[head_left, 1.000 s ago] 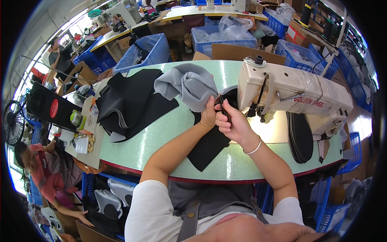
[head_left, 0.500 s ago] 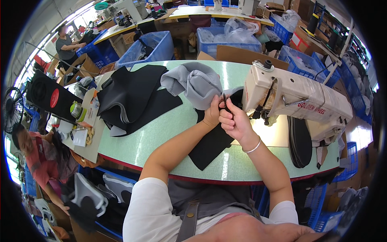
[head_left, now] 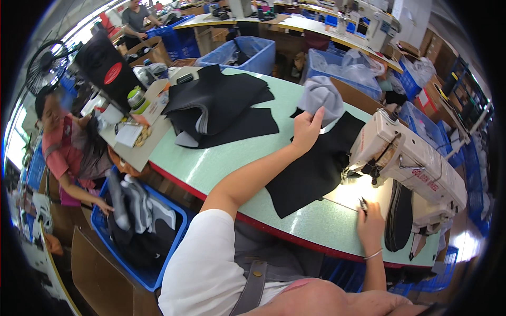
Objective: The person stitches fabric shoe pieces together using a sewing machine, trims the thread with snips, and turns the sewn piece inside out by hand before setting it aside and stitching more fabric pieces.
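Crates and bins sit on 2 sides of the green surface (head_left: 221,171). At the lower left, a blue crate (head_left: 124,259) holds grey and black cut pieces (head_left: 153,208), with a co-worker's hand (head_left: 104,206) at its rim. Beyond the far edge stand 2 more blue bins: the left bin (head_left: 258,58) has a clear plastic liner and something dark inside, too small to tell; the right bin (head_left: 342,80) is heaped with clear plastic bags (head_left: 363,64).

Of the person's 2 hands, the left hand (head_left: 308,129) pinches the near left edge of a grey fabric piece (head_left: 324,97). The piece is at the far side of the surface, just beyond a black cloth panel (head_left: 316,171); whether it touches the surface, I cannot tell. It is bunched and rounded, slightly longer away from the person than across, its free end toward the far edge.

The right hand (head_left: 370,220) is curled around a small dark tool (head_left: 363,204), near the lit plate of the sewing machine (head_left: 416,158). The tool's long axis runs away from the person, tip forward and a little left. Just right of this hand lies a stack of black rounded pieces (head_left: 399,218).
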Demonstrator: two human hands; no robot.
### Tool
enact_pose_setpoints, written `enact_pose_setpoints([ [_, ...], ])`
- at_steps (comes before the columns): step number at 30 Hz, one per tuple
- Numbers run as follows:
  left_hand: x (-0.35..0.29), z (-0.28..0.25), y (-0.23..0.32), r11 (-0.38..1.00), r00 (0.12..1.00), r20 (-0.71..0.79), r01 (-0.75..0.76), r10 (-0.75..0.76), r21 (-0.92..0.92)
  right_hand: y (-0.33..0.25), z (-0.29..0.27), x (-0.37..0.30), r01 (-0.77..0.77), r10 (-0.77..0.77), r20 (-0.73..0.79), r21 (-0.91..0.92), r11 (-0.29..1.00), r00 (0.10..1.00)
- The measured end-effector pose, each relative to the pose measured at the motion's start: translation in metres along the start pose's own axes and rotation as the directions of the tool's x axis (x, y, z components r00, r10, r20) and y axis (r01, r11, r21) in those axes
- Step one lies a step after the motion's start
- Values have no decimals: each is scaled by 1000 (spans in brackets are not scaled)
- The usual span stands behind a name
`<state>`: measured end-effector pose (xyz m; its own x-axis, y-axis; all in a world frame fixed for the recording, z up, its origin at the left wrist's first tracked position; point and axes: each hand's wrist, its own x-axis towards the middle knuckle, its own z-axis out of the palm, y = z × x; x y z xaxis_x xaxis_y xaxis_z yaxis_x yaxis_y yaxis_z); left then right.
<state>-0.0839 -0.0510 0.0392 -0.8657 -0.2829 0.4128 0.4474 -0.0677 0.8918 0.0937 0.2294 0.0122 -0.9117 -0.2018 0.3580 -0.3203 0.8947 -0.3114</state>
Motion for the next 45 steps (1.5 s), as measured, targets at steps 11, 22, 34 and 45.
enact_pose_setpoints([
  [11, -82, -144, 128, 950, 950, 254, 103, -182, 295, 47, 4, 11, 83, -90, -7, -336, 938, 996],
  [22, -185, -158, 125, 857, 789, 470, 501, -395, -121, -21, -19, 11, 397, -419, 191, 144, 906, 888],
  [34, -196, -158, 107, 286, 675, 717, 731, -172, -619, -162, 41, 72, 669, -758, 29, 449, 592, 652],
  [45, -172, -182, 123, 858, 724, 514, 512, -461, 49, -179, 1, 80, 728, -697, -268, 442, 525, 665],
])
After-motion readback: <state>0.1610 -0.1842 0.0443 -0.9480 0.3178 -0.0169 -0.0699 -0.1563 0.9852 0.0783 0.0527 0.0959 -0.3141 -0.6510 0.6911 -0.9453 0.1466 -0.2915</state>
